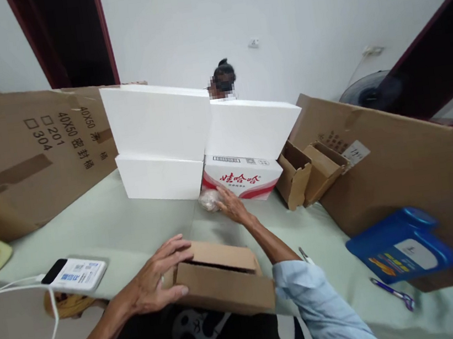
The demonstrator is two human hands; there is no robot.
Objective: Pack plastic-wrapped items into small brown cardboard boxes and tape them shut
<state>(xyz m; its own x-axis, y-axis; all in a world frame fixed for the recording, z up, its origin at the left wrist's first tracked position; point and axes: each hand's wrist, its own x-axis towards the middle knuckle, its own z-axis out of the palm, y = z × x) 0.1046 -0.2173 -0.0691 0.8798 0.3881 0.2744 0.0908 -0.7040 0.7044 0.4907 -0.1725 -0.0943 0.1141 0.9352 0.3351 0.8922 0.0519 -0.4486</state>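
Left hand (158,281) grip: fingers spread flat over small cardboard box (225,283), pinning it steady at near edge of surface (134,231). Right hand (231,205) reaches beyond it, fingers loosely curled on clear wrapped bundle (209,199) against red-printed carton (242,181); closure unclear.

Sleeves and shirt of the person being seen from above

A light blue long sleeve, loosely creased, is being worn on the right arm, ending short of the wrist, so the right hand (231,205) is being left uncovered. The left arm is being shown bare up to the frame's edge, with no sleeve, and the left hand (155,281) is bare too. A black top with a white panda-like print is being worn on the torso.
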